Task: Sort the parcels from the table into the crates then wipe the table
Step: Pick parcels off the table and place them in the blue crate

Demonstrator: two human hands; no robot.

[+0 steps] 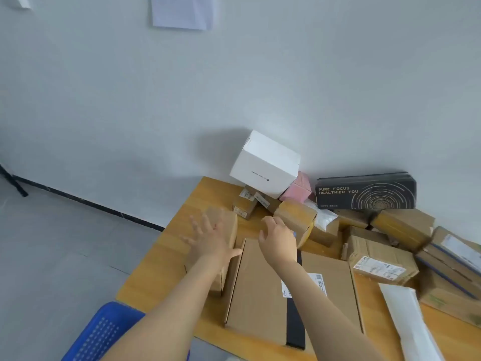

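Many cardboard parcels lie on a wooden table (166, 259) against the wall. My left hand (210, 238) is spread open with straight fingers over a small brown box (229, 222) at the table's left side. My right hand (278, 238) reaches forward with fingers bent down over the far edge of a large flat brown box (260, 287) with a black tape stripe; whether it grips that edge is hidden. Just beyond it sits a box wrapped in yellow tape (296, 217). A blue plastic crate (104, 334) stands below the table's near left corner.
A white box (265, 165) leans on a pink box (296, 191) at the wall. A black printed box (364, 191) stands further right. Several brown parcels (382, 259) and a white mailer (408, 319) crowd the right side. Grey floor lies left.
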